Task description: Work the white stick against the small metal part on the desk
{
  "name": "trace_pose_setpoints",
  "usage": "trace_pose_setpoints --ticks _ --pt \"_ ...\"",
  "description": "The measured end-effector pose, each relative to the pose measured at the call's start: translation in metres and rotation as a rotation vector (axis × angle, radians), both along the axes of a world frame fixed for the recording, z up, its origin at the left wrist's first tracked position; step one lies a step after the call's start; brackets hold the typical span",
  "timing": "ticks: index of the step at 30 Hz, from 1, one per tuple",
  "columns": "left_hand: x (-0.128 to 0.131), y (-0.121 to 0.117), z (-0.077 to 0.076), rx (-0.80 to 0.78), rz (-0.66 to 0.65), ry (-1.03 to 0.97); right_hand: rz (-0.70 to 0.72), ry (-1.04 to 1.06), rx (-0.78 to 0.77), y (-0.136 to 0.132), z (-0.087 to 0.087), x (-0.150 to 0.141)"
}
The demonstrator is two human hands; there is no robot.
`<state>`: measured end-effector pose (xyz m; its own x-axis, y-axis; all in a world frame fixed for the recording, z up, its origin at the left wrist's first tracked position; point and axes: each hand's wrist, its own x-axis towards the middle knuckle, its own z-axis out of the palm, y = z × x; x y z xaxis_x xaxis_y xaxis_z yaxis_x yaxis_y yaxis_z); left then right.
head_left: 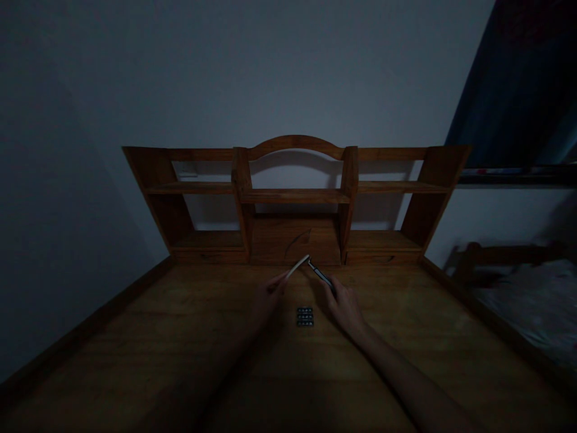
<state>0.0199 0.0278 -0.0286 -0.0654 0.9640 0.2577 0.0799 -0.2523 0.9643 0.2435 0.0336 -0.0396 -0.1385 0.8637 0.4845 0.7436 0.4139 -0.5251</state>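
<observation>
The left hand (pixel 270 295) has its grip closed on a slim pale stick (pixel 297 265), slanting up rightward above the wooden desk (pixel 180 337). Three small dark strips (pixel 305 317) lie in rows between the hands. The right hand (pixel 344 302) grips a pen-like tool (pixel 321 275), its tip near the stick's.

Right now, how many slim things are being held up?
2: a pale stick in the left grip, and a dark-and-light tool in the right grip. Something smaller could be hidden inside either grip.
</observation>
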Motion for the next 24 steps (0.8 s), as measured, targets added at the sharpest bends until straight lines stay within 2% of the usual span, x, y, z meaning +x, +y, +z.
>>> trace_pose_setpoints --ticks 9,15,24 --pt "-0.0010 0.0012 -0.0004 0.033 -0.050 0.006 0.002 0.007 0.001 -0.0001 0.0000 -0.0003" --pt "-0.0029 0.0059 -0.0063 -0.009 -0.045 -0.014 0.002 0.015 0.011 -0.0008 -0.0001 -0.0006" --pt "0.0025 0.0012 -0.0033 0.000 -0.056 0.015 -0.022 -0.015 0.002 -0.0008 0.0016 -0.0009"
